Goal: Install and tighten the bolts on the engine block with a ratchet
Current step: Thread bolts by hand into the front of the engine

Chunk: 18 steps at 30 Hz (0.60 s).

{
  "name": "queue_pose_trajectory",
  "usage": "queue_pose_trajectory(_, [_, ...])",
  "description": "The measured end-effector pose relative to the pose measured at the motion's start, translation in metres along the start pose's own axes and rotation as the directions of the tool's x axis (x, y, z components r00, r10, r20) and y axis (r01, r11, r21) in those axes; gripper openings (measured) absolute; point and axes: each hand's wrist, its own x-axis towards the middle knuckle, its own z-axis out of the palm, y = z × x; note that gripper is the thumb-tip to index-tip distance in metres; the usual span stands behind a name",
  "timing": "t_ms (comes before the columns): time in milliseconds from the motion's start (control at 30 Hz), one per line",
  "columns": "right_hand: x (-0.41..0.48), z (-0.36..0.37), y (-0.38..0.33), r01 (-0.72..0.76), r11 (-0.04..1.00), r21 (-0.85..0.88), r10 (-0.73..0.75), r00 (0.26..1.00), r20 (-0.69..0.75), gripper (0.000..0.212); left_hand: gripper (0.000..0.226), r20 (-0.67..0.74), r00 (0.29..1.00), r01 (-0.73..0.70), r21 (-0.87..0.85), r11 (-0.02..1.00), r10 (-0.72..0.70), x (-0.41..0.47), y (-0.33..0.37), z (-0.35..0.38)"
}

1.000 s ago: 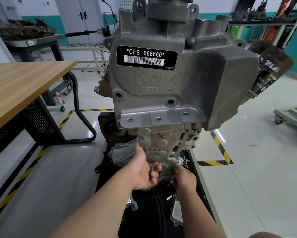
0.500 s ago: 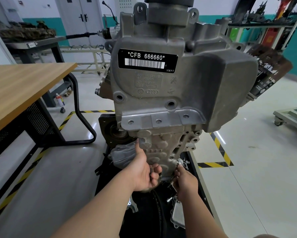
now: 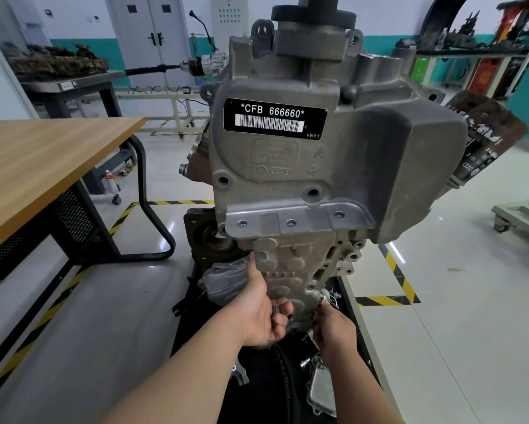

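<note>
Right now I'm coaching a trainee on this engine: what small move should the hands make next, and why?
Probably pass a bolt from the left hand, where dark bolts seem to sit, to the right hand at the lower edge of the engine block, and start it by fingers. No ratchet is in view, and whether a bolt already sits in that hole is hidden.

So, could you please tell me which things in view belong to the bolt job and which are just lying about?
Belongs to the job:
engine block
left hand, holding a small dark bolt-like piece
right hand, at the block's lower edge

Just lying about:
wooden table
spray can
loose metal cover
</note>
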Motion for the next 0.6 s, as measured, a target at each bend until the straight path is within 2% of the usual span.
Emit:
queue_pose_trajectory(167, [0.0, 0.0, 0.0, 0.048, 0.999, -0.018, -0.048, 0.999, 0.026, 0.039, 0.083, -0.006, 1.0, -0.009, -0.019, 1.0, 0.009, 0.002, -0.001, 0.001])
queue_pose_trajectory(333, [-0.005, 0.006, -0.001, 0.01, 0.988, 0.153, -0.007, 1.0, -0.016, 0.023, 0.079, 0.008, 1.0, -0.008, -0.014, 1.0, 0.009, 0.003, -0.001, -0.003])
queue_pose_trajectory(433, [-0.008, 0.005, 0.0, 0.04, 0.989, 0.143, -0.035, 0.999, -0.035, 0.022, 0.075, 0.02, 1.0, -0.007, -0.001, 1.0, 0.007, 0.005, -0.001, -0.003])
queue_pose_trajectory(600, [-0.013, 0.002, -0.004, 0.04, 0.991, 0.126, -0.043, 0.999, 0.022, 0.02, 0.074, 0.017, 1.0, -0.007, -0.01, 1.0, 0.007, 0.005, -0.001, -0.002])
